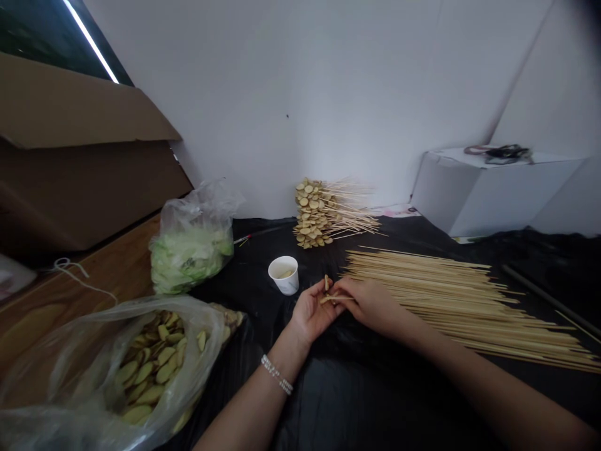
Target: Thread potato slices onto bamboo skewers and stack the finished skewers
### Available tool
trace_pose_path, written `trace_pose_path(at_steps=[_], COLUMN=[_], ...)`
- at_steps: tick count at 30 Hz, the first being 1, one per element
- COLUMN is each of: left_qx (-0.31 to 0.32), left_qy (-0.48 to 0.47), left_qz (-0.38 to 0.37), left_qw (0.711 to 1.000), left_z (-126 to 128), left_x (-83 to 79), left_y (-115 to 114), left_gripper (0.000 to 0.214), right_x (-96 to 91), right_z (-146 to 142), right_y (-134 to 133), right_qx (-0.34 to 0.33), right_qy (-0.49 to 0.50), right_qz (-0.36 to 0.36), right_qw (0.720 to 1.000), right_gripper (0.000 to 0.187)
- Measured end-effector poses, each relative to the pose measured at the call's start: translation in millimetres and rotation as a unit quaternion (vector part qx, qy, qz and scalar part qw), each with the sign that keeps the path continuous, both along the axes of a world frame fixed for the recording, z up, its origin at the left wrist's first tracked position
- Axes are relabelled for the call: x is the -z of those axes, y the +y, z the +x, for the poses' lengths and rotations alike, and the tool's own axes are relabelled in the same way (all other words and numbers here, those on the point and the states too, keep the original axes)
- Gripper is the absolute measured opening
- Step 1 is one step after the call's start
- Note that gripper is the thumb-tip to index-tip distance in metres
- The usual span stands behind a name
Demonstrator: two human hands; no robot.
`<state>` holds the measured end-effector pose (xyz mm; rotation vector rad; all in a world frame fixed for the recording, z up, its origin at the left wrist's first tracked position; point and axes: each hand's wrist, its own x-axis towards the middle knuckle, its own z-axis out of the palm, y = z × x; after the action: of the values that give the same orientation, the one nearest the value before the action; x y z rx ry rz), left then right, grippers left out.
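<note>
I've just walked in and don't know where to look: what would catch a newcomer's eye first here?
Probably the broad spread of thin wooden skewers on the black covering at right. Next, the pile of skewered slices by the pale wall at the back, and the clear plastic bag of loose slices at lower left. In the centre, the left hand and right hand meet over small pieces.

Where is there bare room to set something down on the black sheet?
Widest: the black sheet between the forearms, below left hand and right hand. Smaller: between cup and greens bag; between skewer stack, white box and loose sticks. Crowded: left, around greens bag and slice bag; right, under the sticks.
</note>
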<state>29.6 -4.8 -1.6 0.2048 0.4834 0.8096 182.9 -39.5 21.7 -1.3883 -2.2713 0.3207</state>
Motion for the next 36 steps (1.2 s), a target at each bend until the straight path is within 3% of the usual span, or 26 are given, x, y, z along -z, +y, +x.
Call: trace_pose_path(at_steps=[5, 13, 20, 29, 36], left_qx=[0.013, 0.022, 0.015, 0.010, 0.054], left_qy=[0.001, -0.008, 0.017, 0.040, 0.049], left_qz=[-0.004, -0.012, -0.016, -0.035, -0.013], left_qw=[1.000, 1.000, 1.000, 0.999, 0.997], left_z=[-1, -2, -2, -5, -5], left_x=[-3.1, 0.8, 3.0, -6.0, -6.4], left_y=[0, 1, 1, 0, 1], left_gripper=[0.021, 0.019, 0.021, 0.030, 0.027], right_x=[3.6, 10.5, 12.7, 3.9, 2.4], right_z=[-1, -8, -6, 4, 12], right_y=[-1, -7, -6, -5, -3], right_qx=[0.000, -0.064, -0.069, -0.043, -0.024], right_qy=[0.010, -0.105, -0.035, -0.046, -0.084], right_qz=[0.051, 0.111, 0.185, 0.398, 0.372], right_qw=[0.999, 0.986, 0.980, 0.915, 0.924], right_gripper=[0.021, 0.016, 0.021, 0.024, 0.028])
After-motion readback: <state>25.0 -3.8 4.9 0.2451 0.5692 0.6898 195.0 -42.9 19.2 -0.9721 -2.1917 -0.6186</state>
